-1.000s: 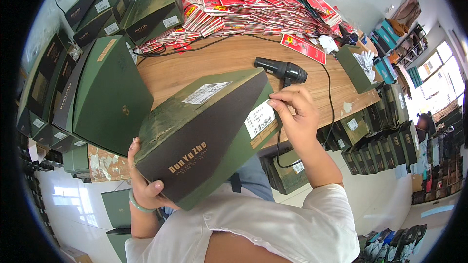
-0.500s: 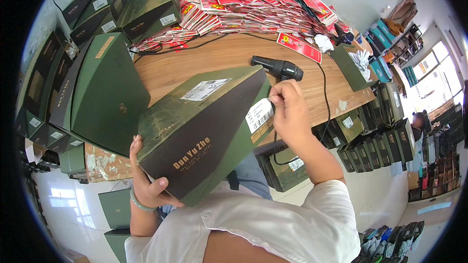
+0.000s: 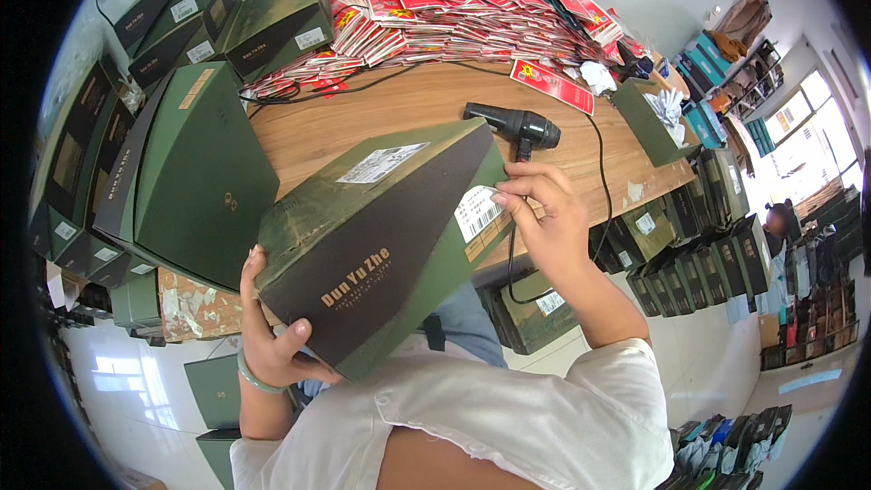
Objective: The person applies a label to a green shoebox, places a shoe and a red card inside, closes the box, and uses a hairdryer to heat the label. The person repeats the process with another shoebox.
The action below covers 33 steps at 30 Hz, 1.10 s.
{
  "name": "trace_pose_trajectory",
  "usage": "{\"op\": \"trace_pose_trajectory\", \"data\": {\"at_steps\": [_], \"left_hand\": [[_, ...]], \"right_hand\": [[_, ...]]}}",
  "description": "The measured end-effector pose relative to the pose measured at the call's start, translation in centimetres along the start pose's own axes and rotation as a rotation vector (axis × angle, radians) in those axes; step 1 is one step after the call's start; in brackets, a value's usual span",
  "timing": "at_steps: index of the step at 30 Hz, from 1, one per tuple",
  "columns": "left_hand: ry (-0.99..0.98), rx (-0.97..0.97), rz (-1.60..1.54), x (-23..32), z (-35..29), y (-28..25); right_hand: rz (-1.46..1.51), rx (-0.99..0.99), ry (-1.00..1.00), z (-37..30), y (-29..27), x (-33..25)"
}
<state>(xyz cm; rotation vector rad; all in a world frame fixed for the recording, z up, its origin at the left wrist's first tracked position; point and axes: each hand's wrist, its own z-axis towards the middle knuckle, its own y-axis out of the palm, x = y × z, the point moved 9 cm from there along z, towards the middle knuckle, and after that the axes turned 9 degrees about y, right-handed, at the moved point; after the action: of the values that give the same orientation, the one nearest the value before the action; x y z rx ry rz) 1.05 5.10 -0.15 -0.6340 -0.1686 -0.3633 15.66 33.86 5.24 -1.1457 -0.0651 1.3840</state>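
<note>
A green and dark brown shoebox (image 3: 390, 236) is held tilted in front of me, close to my body. My left hand (image 3: 277, 349) grips its lower left end, with the thumb on the dark side and the fingers along the edge. At the box's right end, my right hand (image 3: 552, 218) pinches the upper right edge of a white barcode sticker (image 3: 476, 212). That corner looks lifted and slightly curled, while the rest lies against the green end panel. Another white label (image 3: 383, 163) lies flat on the box's upper face. Beyond the box, a black hair dryer (image 3: 515, 124) rests on the wooden table (image 3: 336, 118).
A heap of red and white cards (image 3: 454, 32) lines the wall. Green shoeboxes are stacked at left, a large one (image 3: 204, 181) beside the held box. An open green box (image 3: 649, 122) with white paper stands at the right edge. The dryer's cord (image 3: 606, 172) hangs over the table.
My right hand has shifted slightly down, its fingers more stretched out, with thumb and forefinger still at the sticker's edge. The box and my left hand have hardly moved.
</note>
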Motion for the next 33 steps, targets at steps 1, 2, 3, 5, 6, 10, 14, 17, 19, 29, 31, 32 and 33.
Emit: {"op": "trace_pose_trajectory", "data": {"at_steps": [1, 2, 3, 5, 6, 10, 14, 17, 19, 29, 31, 32, 33], "left_hand": [[-0.006, 0.002, 0.005, 0.1, 0.2, 0.0], [-0.003, 0.000, -0.006, 0.0, 0.2, -0.1], [0.000, -0.001, -0.017, -0.1, 0.1, -0.2], [0.002, -0.001, -0.031, -0.2, 0.0, -0.2], [0.002, 0.000, -0.033, -0.2, 0.1, -0.2], [0.035, -0.058, 0.034, 0.4, 1.2, -0.3], [0.020, -0.030, -0.011, 0.4, 0.5, -0.1], [-0.002, -0.017, -0.026, 0.3, -0.1, 0.0], [0.014, -0.056, -0.026, 0.4, 0.3, 0.2], [-0.001, -0.024, 0.015, 0.8, -0.8, 0.6], [-0.015, -0.015, 0.026, 1.1, -0.6, 0.9], [-0.021, -0.013, 0.031, 1.1, -0.5, 1.0], [-0.026, -0.014, 0.031, 1.2, -0.4, 1.0]], "right_hand": [[0.006, 0.002, 0.016, -0.1, 0.0, 0.0], [0.015, 0.004, 0.031, -0.2, 0.1, -0.2], [0.024, 0.006, 0.045, -0.3, 0.2, -0.3], [0.034, -0.022, 0.001, -0.4, 0.3, -0.4], [0.039, -0.035, -0.021, -0.4, 0.3, -0.5], [0.149, -0.166, 0.067, -0.3, 0.1, 0.0], [0.156, -0.308, 0.070, -0.2, -0.5, -1.0], [0.170, -0.419, 0.079, -0.1, -0.3, -0.7], [0.155, -0.494, 0.124, 0.1, -0.1, -0.5], [0.087, -0.881, 0.546, 2.0, 0.9, -0.8], [0.132, -0.880, 0.637, 2.2, 1.2, -0.4], [0.156, -0.880, 0.682, 2.2, 1.4, -0.2], [0.179, -0.878, 0.727, 2.3, 1.3, 0.1]]}}
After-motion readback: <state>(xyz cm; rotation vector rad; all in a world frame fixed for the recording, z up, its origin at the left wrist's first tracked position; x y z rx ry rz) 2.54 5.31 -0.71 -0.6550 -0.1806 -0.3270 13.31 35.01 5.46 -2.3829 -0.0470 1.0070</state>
